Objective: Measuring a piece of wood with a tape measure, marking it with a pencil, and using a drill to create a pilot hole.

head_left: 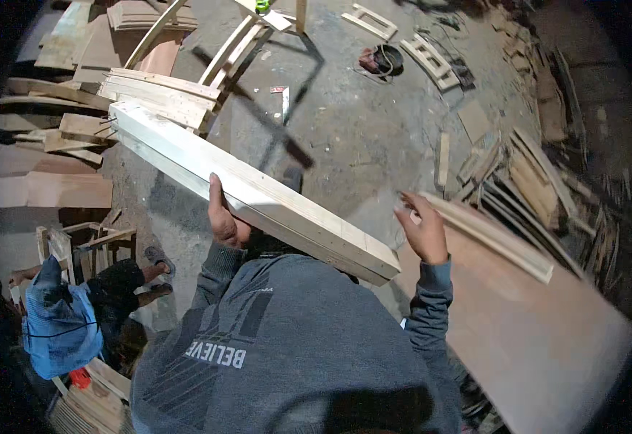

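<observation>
A long pale wooden beam (pixel 287 210), made of layered lengths, lies diagonally in front of me, with nails poking out of its upper-left end. My left hand (pixel 225 213) grips its underside, thumb along the near face. My right hand (pixel 421 228) is off the beam near its right end, fingers apart and slightly curled. Beneath and beside my right hand lie a thin wooden strip (pixel 518 257) and a large plywood sheet (pixel 526 340).
A co-worker in blue (pixel 63 325) sits at lower left beside a wooden frame (pixel 95 239). Stacked boards (pixel 56 188) line the left, and scrap wood (pixel 540 181) the right. Small frames (pixel 432 65), a dark bucket (pixel 388 61) and a square (pixel 285 105) lie on the floor ahead.
</observation>
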Demonstrator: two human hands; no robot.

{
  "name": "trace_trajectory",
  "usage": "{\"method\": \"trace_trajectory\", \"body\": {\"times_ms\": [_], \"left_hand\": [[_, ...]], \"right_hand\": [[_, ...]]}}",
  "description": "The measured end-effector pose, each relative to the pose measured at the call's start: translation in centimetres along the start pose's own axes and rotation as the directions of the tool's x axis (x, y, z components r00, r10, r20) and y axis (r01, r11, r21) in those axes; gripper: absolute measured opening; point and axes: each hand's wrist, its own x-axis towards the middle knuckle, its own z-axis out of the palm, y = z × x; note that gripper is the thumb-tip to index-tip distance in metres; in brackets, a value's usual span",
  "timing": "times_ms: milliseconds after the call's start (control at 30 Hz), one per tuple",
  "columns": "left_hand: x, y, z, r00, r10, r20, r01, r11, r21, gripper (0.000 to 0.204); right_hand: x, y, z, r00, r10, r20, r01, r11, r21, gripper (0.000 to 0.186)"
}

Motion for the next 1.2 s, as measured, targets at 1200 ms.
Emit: {"method": "trace_trajectory", "body": {"times_ms": [1200], "left_hand": [[81.6,-12.2,46.2,0.913,0.045,-0.405,-0.183,0.933,-0.309,0.060]], "right_hand": [[111.7,-4.3,-2.7,0.525,-0.329,0.785,0.465,0.884,0.059,0.063]]}}
